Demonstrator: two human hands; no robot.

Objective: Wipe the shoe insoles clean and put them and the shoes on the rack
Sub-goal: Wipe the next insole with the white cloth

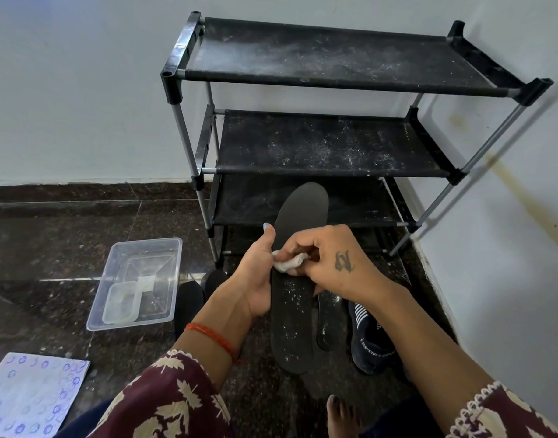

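My left hand [255, 279] grips a long black insole [299, 216] by its left edge and holds it lengthwise in front of me. White dust speckles its near half. My right hand [331, 260] presses a small white cloth wad [290, 263] onto the middle of that insole. A second black insole [329, 320] lies on the floor under my right wrist. A dark blue sports shoe [371, 339] sits to its right. Dark shapes [189, 305] that look like more footwear lie left of my left wrist. The black three-shelf rack [334, 55] stands against the wall, its shelves dusty.
A clear plastic tub [113, 298] with a small container inside sits on the dark stone floor at the left. A patterned blue-and-white sheet [31, 396] lies at the bottom left. White walls close in behind and at the right. My bare foot [342, 415] shows below.
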